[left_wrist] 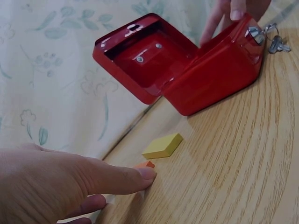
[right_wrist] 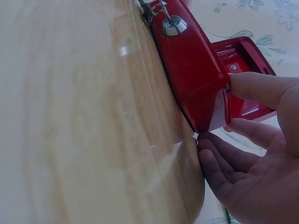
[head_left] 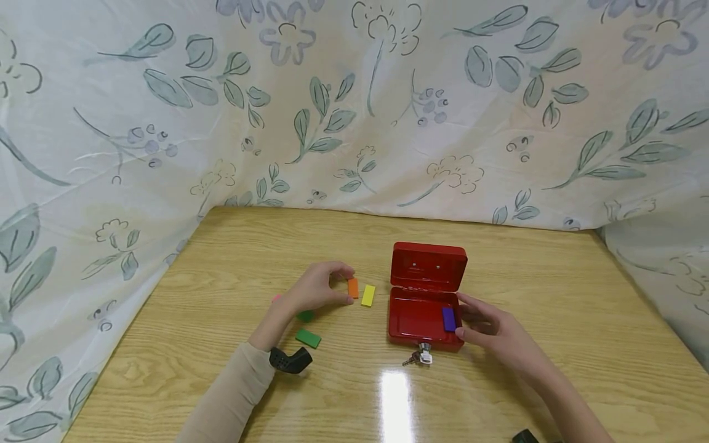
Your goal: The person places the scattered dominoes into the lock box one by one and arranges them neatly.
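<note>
My left hand (head_left: 319, 287) reaches over the table with thumb and fingers bent around the two ends of a small orange block (head_left: 353, 288). Just right of it lies a yellow block (head_left: 368, 296). A red metal cash box (head_left: 394, 314) stands with its lid (head_left: 429, 266) raised at the back. Inside it, against the right side, is a blue-purple block (head_left: 448, 319). My right hand (head_left: 492, 327) holds the box by its right side, thumb at the front corner of the rim (right_wrist: 229, 80) and fingers along the side wall. Keys (head_left: 415, 357) hang from the front lock.
A green rectangular block (head_left: 308, 338) lies near my left wrist. Another green piece (head_left: 305, 315) and a pink piece (head_left: 276, 298) show partly behind my left hand. A floral cloth (head_left: 354, 123) hangs along the back and sides of the wooden table (head_left: 266, 246).
</note>
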Motion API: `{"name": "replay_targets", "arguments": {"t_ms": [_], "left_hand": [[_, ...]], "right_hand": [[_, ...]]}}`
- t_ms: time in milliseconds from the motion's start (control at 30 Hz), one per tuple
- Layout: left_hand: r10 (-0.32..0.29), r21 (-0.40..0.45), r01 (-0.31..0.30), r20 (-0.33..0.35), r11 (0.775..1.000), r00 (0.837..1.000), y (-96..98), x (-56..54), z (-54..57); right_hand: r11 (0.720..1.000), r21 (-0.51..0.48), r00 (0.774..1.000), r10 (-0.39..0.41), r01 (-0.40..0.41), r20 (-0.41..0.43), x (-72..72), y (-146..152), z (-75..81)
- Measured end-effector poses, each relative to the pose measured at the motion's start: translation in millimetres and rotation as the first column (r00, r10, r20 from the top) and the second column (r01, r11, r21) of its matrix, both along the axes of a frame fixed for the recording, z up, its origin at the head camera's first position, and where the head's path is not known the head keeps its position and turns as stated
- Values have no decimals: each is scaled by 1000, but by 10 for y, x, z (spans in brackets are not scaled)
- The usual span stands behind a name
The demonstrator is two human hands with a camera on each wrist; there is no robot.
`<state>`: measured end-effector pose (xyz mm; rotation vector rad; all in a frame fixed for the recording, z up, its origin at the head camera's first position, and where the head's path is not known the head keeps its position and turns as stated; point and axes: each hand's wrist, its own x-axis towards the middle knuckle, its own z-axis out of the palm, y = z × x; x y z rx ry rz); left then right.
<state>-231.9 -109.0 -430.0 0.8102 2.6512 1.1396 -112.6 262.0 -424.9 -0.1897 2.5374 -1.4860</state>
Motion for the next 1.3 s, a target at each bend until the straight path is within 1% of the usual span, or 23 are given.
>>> {"name": "replay_targets", "arguments": {"t_ms": [333,667,967,1167,1300], "left_hand": [[9,-11,-9,3,1000,1000,6,19,3],[-2,-23,2,-14,1000,1000,16,23,7],[-6,-19,5,-7,1000,1000,22,36,21],[3,-22,-3,-4,1000,1000,23,30,-3],[-5,-25,5,-2,1000,1000,18,34,-4]], "right_hand": [[1000,-5,1000,11,-11,-3,2,9,5],[1000,2,1000,11,-11,-9,12,7,13],[1000,-9,1000,12,-12,-8,8,23,-3],[1000,-14,1000,14,-14,-7,5,29,-9],[1000,-7,1000,10,-10,-6,9,21,-11]]}}
